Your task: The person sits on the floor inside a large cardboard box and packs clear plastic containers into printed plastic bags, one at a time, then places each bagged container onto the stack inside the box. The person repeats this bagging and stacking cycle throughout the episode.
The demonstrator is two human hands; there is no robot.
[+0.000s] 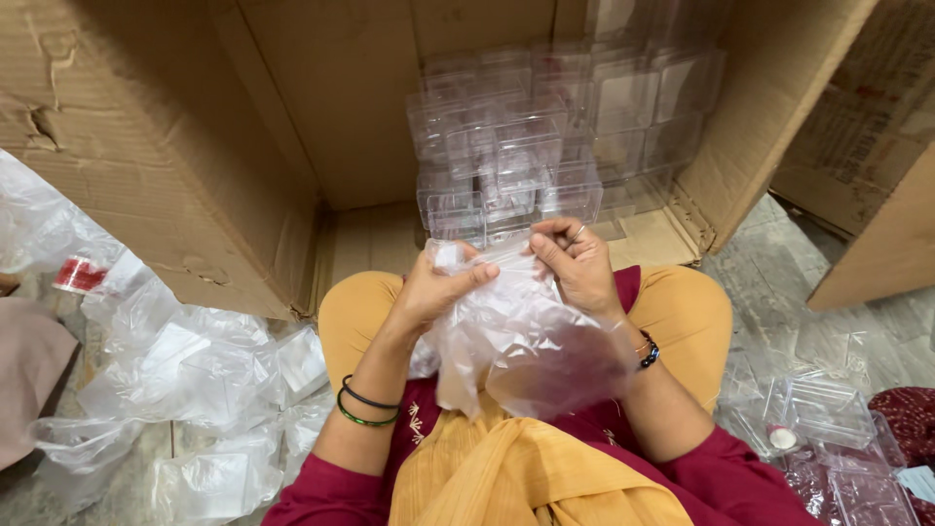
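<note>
My left hand (436, 288) and my right hand (575, 263) both grip the top edge of a clear plastic bag (521, 341) held above my lap. The bag hangs down crumpled between my wrists. A small clear plastic box (487, 255) seems to sit between my fingers at the bag's mouth; its outline is hard to tell. Just beyond my hands, inside a big open cardboard box (243, 127), stands a stack of clear plastic boxes (526, 156).
Crumpled clear plastic bags (185, 380) lie on the floor at my left. More clear plastic boxes (828, 409) lie on the floor at my right, near a dark red cloth (911, 414). Another cardboard box (867, 166) stands at the right.
</note>
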